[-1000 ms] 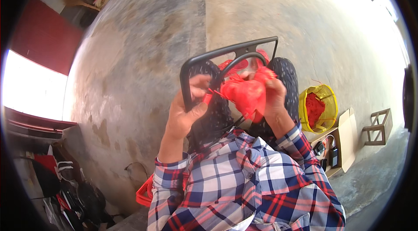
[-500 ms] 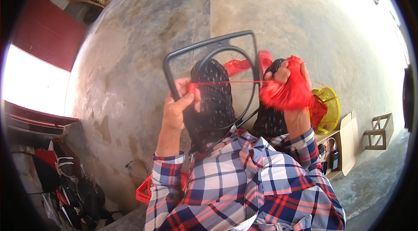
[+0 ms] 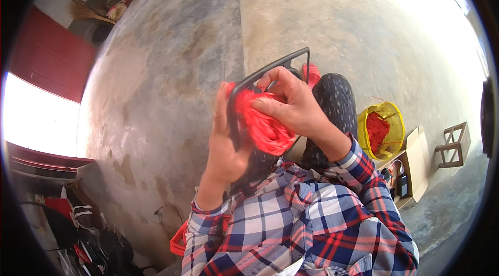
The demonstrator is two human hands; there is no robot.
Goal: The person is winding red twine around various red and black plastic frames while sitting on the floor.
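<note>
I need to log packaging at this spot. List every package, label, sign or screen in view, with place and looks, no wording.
Yellow mesh sack: on the concrete floor to the person's right, open-topped, with red material inside.
Cardboard box: just below the sack, brown, flaps open, dark items inside too small to tell.
No signs, labels or screens show.
The right hand and left hand hold a red twine bundle at a dark frame.

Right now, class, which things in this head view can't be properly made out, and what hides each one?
- Red twine: its middle sits under the right hand.
- Dark frame: its lower part is behind both hands; left hand.
- Yellow bag: its contents are too small to identify.
- Red crate: mostly covered by the plaid sleeve.
</note>
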